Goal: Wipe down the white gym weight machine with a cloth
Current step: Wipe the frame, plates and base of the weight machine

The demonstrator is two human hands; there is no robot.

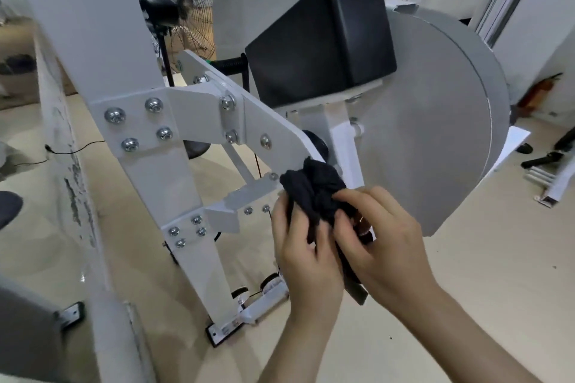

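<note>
Gripping cloth between them (seemingly against the machine) are left hand and right hand.

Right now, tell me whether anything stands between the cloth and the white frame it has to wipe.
Nothing visible does. The left hand and right hand grip the bunched dark cloth, whose front edge appears to meet the machine's white bracket beside a bolt.

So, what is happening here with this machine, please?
A person is cleaning a white gym machine. Both hands hold a bunched dark cloth: the left hand grips it from below and the right hand pinches it from the side. The cloth is at the edge of a white bracket, beside the large grey disc.
</note>
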